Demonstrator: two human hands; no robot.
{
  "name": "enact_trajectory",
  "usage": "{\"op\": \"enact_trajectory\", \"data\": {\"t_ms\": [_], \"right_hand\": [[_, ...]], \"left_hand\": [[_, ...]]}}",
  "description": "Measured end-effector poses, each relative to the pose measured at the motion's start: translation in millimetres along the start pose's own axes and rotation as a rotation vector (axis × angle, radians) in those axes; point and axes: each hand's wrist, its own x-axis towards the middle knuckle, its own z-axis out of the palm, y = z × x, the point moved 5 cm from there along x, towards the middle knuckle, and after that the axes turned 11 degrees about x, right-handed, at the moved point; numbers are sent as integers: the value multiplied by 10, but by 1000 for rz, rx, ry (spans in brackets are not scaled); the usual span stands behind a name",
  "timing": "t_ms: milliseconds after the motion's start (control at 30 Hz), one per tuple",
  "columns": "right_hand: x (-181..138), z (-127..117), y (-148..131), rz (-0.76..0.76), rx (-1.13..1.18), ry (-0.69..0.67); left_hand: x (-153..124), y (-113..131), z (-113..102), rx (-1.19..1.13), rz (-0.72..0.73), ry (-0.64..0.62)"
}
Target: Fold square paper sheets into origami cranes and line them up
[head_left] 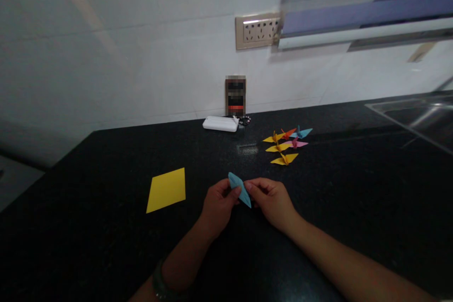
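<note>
A piece of folded blue origami paper, narrow and pointed at its lower end, is held tilted just above the dark countertop. My left hand pinches it from the left, thumb lying on its face. From the right, my right hand is closed at its edge with thumb and index finger. Left of my hands lies a flat yellow paper square. Beyond them to the right stand several folded paper cranes, among them a yellow crane, a pink crane and a blue crane.
Near the wall a white power bank lies beside a beaded strap. A small upright box, partly blurred, leans there. The sink is at the far right. A socket panel and a purple blind are above the black countertop.
</note>
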Motion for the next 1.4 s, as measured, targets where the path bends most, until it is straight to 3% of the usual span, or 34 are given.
{"op": "enact_trajectory", "data": {"t_ms": [233, 467, 833, 1033, 1400], "right_hand": [[-6, -12, -23, -140, -121, 38], [-36, 1, -96, -253, -226, -23], [-67, 44, -110, -334, -266, -77], [-50, 33, -84, -326, -325, -55], [-107, 95, -174, -371, -487, -155]], "left_hand": [[21, -22, -17, 35, 24, 16], [17, -46, -41, -12, 23, 42], [-4, -19, -27, -66, -37, 55], [5, -28, -80, 5, 39, 121], [-22, -20, -31, -127, -47, 73]]}}
